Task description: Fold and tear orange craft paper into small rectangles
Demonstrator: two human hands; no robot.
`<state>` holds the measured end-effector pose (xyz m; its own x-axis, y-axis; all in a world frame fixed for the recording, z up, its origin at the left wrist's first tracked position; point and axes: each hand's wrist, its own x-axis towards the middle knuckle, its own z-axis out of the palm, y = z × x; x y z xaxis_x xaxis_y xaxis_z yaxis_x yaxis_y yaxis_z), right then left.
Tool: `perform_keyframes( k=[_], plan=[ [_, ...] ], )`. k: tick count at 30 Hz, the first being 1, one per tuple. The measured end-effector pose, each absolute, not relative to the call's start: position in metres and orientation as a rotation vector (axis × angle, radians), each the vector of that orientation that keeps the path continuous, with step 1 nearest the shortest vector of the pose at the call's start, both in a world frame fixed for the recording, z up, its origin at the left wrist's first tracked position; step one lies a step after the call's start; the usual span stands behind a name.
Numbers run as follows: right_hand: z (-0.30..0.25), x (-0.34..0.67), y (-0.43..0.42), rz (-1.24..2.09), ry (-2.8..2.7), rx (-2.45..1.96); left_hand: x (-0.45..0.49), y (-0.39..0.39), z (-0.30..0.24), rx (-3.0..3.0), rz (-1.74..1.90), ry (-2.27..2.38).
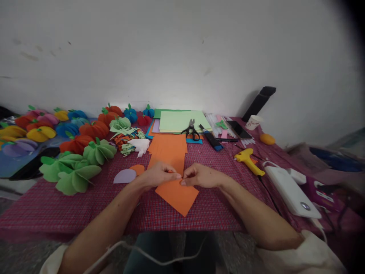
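An orange sheet of paper [180,198] is between my two hands near the table's front, one corner pointing toward me. My left hand [161,174] pinches its far edge, fingers closed. Close beside it, my right hand [201,176] pinches the same edge with thumb and forefinger. The fingertips almost meet, and what they do at the paper's edge is partly hidden. Just beyond lie more orange sheets [169,148]. To the left of my hands are a lilac half-round paper [124,176] and an orange paper piece [138,169].
Several paper pumpkins [95,130] crowd the left side, near paper scraps [128,141]. Black scissors [191,130] rest on pale green sheets [181,116], with a blue-black cutter [211,137] alongside. On the right are a yellow glue gun [248,160], white power bank [292,192] and paper cup [253,122].
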<state>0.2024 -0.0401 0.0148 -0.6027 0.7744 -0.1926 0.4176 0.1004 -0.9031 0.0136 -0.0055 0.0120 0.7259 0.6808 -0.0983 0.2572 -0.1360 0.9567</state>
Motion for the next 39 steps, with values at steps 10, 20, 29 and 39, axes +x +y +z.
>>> perform_keyframes(
  k=[10, 20, 29, 39],
  plan=[
    [0.029, 0.224, -0.036, 1.855, -1.91, -1.109, -0.005, 0.005, 0.02, 1.603, 0.571, 0.804],
    [0.023, 0.21, -0.033, 1.407, -1.996, -1.182, -0.004, 0.005, 0.018, 1.745, 0.469, 0.802],
    [0.008, 0.2, -0.036, 1.123, -2.179, -1.276, 0.0, 0.011, 0.014, 1.813, 0.379, 0.841],
    [0.016, 0.205, -0.045, 1.122, -2.32, -1.036, 0.009, -0.014, 0.043, 1.965, 0.006, 0.838]
  ],
)
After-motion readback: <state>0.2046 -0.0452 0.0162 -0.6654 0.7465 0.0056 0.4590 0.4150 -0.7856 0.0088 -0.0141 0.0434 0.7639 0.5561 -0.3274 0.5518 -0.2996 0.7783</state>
